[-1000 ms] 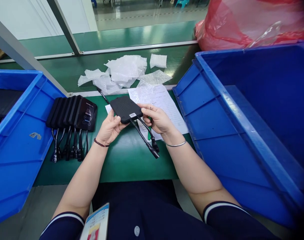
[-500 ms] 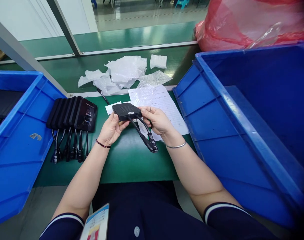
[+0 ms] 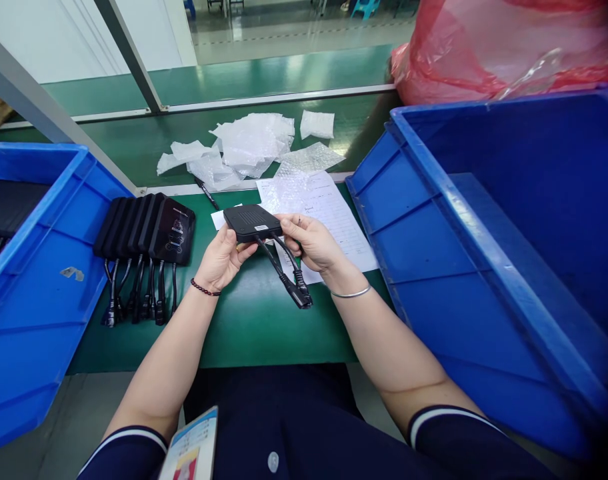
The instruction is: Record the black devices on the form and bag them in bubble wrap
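Note:
Between my two hands, above the green table (image 3: 234, 333), is a flat black electronic box (image 3: 249, 223) with a ribbed face and a small white label. Two short black cables (image 3: 284, 273) with connectors hang from its near edge. My left hand (image 3: 221, 259) grips the box's left side, thumb on the near edge and fingers underneath. My right hand (image 3: 311, 243) pinches the right end close to where the cables come out. To the left, a row of several similar black boxes (image 3: 171, 233) stands on the table, cables toward me.
A blue bin (image 3: 34, 320) with black boxes inside stands on the left, and a larger blue bin (image 3: 434, 267) on the right. Behind lie bubble-wrap bags (image 3: 257, 140), a black pen (image 3: 207, 193) and paper sheets (image 3: 344, 220). A red plastic bag (image 3: 484, 53) sits at the back right.
My hands and the held box have shifted very slightly to the left, with the cable ends swinging a little left. The grip is the same.

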### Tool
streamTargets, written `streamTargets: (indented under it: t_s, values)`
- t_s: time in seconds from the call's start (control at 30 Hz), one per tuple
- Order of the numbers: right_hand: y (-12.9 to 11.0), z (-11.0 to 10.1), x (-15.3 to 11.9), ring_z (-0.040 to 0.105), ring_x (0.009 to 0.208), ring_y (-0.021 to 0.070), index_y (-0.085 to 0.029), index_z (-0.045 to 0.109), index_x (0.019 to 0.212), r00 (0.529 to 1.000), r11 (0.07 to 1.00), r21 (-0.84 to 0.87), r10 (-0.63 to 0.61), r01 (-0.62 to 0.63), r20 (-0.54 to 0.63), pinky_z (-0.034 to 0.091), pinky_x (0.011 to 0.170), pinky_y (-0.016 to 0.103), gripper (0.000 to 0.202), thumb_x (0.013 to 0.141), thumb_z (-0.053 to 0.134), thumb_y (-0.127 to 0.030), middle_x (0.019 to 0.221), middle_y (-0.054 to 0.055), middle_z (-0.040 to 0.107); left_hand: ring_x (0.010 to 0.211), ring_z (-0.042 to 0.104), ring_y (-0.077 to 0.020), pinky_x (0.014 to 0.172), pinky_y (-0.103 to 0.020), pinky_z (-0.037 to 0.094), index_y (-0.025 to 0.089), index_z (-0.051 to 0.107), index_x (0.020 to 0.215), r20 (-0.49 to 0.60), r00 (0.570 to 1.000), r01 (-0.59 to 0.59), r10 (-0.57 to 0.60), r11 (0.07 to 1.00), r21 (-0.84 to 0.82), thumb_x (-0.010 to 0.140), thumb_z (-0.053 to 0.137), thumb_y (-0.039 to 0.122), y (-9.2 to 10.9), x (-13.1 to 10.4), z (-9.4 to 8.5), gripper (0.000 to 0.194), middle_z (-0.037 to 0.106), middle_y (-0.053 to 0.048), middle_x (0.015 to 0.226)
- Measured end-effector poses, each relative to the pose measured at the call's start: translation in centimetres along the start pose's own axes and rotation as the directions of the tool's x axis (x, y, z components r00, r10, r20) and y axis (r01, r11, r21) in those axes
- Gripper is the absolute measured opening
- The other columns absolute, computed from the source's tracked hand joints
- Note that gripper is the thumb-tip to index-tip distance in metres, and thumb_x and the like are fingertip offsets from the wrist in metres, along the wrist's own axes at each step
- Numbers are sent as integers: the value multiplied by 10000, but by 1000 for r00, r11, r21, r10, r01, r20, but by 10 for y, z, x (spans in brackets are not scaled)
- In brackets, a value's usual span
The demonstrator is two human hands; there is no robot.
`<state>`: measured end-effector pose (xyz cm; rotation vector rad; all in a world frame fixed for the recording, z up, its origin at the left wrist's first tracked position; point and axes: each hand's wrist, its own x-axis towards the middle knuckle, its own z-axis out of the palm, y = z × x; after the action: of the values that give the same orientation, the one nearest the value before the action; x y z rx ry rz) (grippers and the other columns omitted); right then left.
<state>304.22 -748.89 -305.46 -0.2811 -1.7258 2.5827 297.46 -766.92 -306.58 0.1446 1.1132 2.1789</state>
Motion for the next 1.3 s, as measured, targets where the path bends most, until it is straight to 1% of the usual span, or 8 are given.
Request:
streamTargets:
  t_s: [0.17,0.37,0.57,0.73,0.9,1.03,1.17,1.3]
  values:
    - [3,0,1,311,414,23,-122,613,995,1000,1000,10,-9,9,4,185,351,171,491,689,748,-481,544,-68,442,794,678,-108,707,-183,577,211,576,1200,11,1000,-7,7,1000,-11,838,645,285,2,-1,0,376,678,-24,1029]
    - [4,0,2,308,415,21,-121,609,1005,1000,1000,24,-10,9,9,186,351,169,482,698,746,-468,563,-63,459,824,682,-128,708,-195,581,192,576,1194,-27,1000,8,-8,1000,-8,860,614,276,1,0,1,347,675,-37,1025]
    - [3,1,1,313,411,15,-121,595,965,1000,1000,30,2,-2,17,184,354,169,469,698,746,-475,593,-49,495,866,683,-142,711,-185,582,177,602,1138,-1,1000,3,-3,1000,-20,875,592,292,-1,1,-2,287,683,-45,1029]
    - [2,3,0,309,406,18,-120,574,980,1000,999,31,8,-8,-4,178,358,178,504,679,760,-480,566,-68,461,828,696,-159,668,-187,591,187,578,1176,37,999,26,-25,999,-36,857,617,314,0,2,-5,346,694,-41,989]
    - [2,2,-1,307,400,16,-137,529,1008,1000,999,44,5,-4,-23,175,369,177,528,664,780,-448,553,-95,427,754,700,-151,602,-174,583,235,537,1234,74,997,40,-38,999,-29,822,658,345,3,1,-7,443,701,-15,944]
    - [3,3,-3,294,397,18,-158,508,1069,999,1000,13,-16,15,38,183,378,178,549,669,784,-414,533,-115,399,726,681,-127,573,-194,566,317,518,1264,44,999,3,-1,1000,-30,867,590,335,5,-3,-3,405,696,11,966]
    - [4,4,-5,332,430,19,-180,489,1145,996,997,-48,-50,53,68,209,387,182,603,665,789,-387,635,-76,514,907,656,-151,683,-243,558,345,513,1285,-42,997,-64,64,998,-1,887,539,317,7,-6,3,400,633,2,1198]
    - [4,4,-6,382,478,33,-191,488,1202,993,986,-119,-108,113,47,254,416,183,657,651,799,-369,723,-29,599,1134,573,-186,852,-282,529,344,516,1289,-34,989,-145,145,989,19,857,590,324,7,-3,3,439,548,4,1340]
